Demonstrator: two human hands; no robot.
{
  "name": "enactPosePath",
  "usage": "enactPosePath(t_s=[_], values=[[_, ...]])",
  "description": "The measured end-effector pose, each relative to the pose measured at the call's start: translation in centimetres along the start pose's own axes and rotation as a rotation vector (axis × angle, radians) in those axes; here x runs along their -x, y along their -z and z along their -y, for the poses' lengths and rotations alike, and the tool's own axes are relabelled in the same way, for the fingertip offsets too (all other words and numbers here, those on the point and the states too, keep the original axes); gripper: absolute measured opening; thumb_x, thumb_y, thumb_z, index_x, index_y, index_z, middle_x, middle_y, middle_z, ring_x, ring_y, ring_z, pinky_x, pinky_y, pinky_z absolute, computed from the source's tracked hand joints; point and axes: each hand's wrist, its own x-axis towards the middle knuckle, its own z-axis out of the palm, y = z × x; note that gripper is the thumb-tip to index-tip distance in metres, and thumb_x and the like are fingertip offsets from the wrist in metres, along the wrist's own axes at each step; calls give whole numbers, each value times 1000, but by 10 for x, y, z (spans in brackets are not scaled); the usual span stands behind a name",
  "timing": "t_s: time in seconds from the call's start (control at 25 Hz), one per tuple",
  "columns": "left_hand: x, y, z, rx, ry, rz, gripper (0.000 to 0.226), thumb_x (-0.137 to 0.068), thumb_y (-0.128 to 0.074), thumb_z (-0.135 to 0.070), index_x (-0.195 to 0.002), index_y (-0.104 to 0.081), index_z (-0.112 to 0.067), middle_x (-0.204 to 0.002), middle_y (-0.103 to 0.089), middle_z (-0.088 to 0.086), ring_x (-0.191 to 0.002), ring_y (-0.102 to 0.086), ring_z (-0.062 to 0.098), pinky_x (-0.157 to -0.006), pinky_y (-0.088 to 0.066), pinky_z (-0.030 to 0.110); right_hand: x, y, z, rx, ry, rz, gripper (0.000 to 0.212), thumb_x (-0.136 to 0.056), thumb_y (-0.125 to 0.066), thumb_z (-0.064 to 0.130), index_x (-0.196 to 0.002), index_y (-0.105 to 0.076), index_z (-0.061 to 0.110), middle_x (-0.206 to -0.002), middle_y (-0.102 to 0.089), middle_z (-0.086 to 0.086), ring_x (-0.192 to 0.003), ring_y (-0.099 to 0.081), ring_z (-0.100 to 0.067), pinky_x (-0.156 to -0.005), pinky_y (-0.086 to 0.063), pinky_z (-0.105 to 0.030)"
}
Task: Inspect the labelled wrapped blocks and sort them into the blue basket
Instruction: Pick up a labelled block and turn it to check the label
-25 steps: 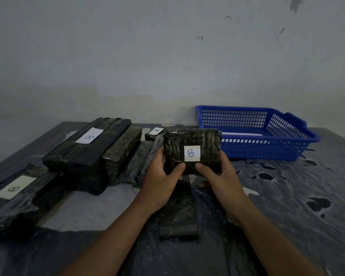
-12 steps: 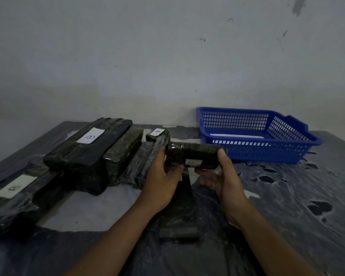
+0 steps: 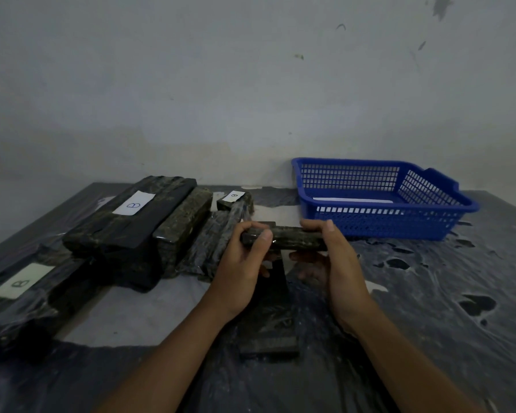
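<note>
A dark wrapped block (image 3: 292, 238) is held flat above the table between my two hands, only its thin edge showing; its label is hidden. My left hand (image 3: 244, 263) grips its left end, thumb on top. My right hand (image 3: 334, 260) grips its right end with the fingers under it. The blue basket (image 3: 381, 226) stands at the back right, behind and right of the held block. Other wrapped blocks lie left: a large one labelled B (image 3: 131, 216), a small labelled one (image 3: 234, 199), and one labelled B (image 3: 21, 290) at the far left.
A narrow dark block (image 3: 268, 326) lies on the table under my hands. Crinkled black plastic sheet (image 3: 444, 293) covers the table. A grey wall (image 3: 250, 84) rises right behind the table's back edge. A white slip (image 3: 352, 200) lies inside the basket.
The held block has been tipped from upright, label B facing me, to flat with its edge toward me. Both hands stayed on it and dropped slightly.
</note>
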Motion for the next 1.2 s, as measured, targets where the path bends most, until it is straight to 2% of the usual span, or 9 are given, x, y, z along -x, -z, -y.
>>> enactPosePath(t_s=[0.08, 0.2, 0.32, 0.44, 0.56, 0.68, 0.8, 1.0, 1.2], values=[[-2, -1, 1, 17, 33, -14, 36, -97, -58, -47, -115, -56, -16, -98, -70, 1, -84, -68, 14, -67, -55, 33, -1, 0, -4, -29, 0, 68, 43, -97, -48, 49, -124, -66, 21, -117, -71, -10, -94, -72, -25, -67, -58, -37], [-4, 0, 4, 21, 42, -27, 25, -96, -56, -43, -109, -56, -22, -93, -69, -4, -83, -67, 14, -66, -54, 29, -3, 1, -9, -12, 3, 92, 25, -109, -44, 28, -123, -63, 21, -120, -70, -6, -93, -72, -26, -68, -58, -36], [-5, -2, 4, 0, 52, -40, 23, -100, -57, -38, -112, -55, -19, -99, -69, 3, -85, -66, 16, -68, -54, 29, -4, 0, -11, 32, 22, 86, 26, -110, -40, 17, -121, -63, 21, -116, -70, -9, -86, -73, -23, -66, -59, -32], [-5, -2, 4, -46, 52, -48, 21, -104, -51, -30, -116, -54, -14, -107, -69, 14, -86, -65, 19, -68, -56, 27, -3, 0, -12, 75, 42, 85, 26, -110, -39, 17, -120, -63, 21, -113, -70, -17, -82, -72, -21, -66, -59, -30], [-5, -2, 4, -50, 49, -55, 20, -104, -52, -34, -115, -55, -16, -105, -69, 14, -87, -65, 26, -71, -56, 32, -2, -1, -12, 95, 67, 92, 26, -110, -40, 18, -122, -62, 23, -112, -70, -18, -81, -72, -19, -66, -58, -29], [-3, -2, 3, 40, 50, -36, 30, -98, -60, -45, -113, -55, -20, -98, -71, 2, -88, -68, 20, -71, -57, 33, 0, -2, -10, 95, 103, 90, 22, -107, -47, 17, -123, -62, 22, -106, -73, -9, -78, -71, -16, -64, -58, -28], [0, -4, 0, 18, 13, -2, 42, -88, -60, -43, -118, -52, -14, -95, -69, 1, -83, -68, 13, -72, -56, 26, 2, -3, -11, 115, 154, 71, 20, -102, -57, 15, -121, -61, 19, -93, -75, 6, -75, -70, -12, -65, -58, -24], [0, -6, 1, -31, -27, -13, 35, -89, -59, -41, -115, -51, -19, -98, -66, 3, -82, -66, 5, -76, -54, 21, 2, -3, -12, 99, 167, 59, 18, -99, -61, 18, -117, -61, 18, -92, -75, 6, -77, -71, -14, -69, -59, -26], [2, -7, 3, -78, -74, 11, 36, -92, -60, -43, -119, -50, -22, -110, -65, 11, -91, -67, 7, -80, -55, 24, 2, -3, -12, 165, 212, 15, 32, -83, -73, 35, -110, -61, 21, -91, -72, 8, -81, -70, -15, -77, -59, -33]])
